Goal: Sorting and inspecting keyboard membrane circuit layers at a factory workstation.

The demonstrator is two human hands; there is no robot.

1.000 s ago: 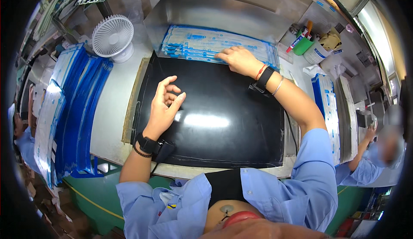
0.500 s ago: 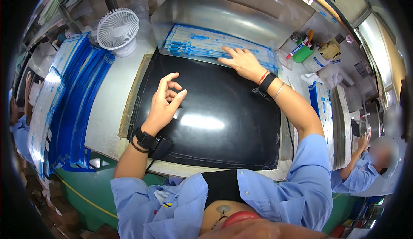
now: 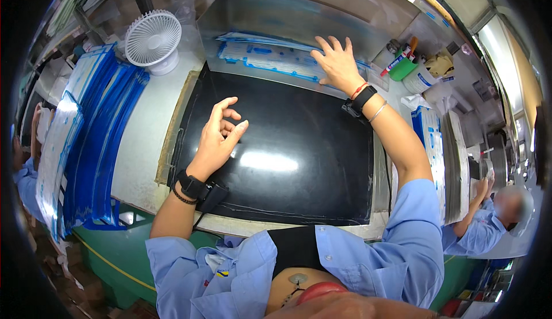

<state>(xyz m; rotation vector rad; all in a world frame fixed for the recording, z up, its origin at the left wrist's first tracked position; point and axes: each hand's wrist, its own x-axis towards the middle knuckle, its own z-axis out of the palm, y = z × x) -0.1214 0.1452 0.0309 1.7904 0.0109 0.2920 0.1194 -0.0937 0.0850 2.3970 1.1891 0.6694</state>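
Above a glossy black mat [image 3: 310, 126], my left hand [image 3: 218, 135] hovers with fingers loosely bent and apart, holding nothing. My right hand [image 3: 340, 69] reaches to the back of the bench, its fingers spread over a shiny metal sheet [image 3: 253, 14] and the flat, blue-edged panels [image 3: 264, 57] there. Nothing is gripped in it; whether the fingertips touch the metal or a panel I cannot tell. Reflections in the metal blur where the panels end.
A white fan [image 3: 154, 40] stands at the back left, beside a tall stack of blue-edged panels [image 3: 103, 141]. At right are a green cup with markers [image 3: 402, 69], a white tub [image 3: 420, 81] and more upright panels [image 3: 428, 146]. A co-worker [image 3: 489, 215] sits far right.
My right hand has moved slightly up and right, with its fingers spreading wider. The panels at the back look shifted or lower against the metal. My left hand stays in place.
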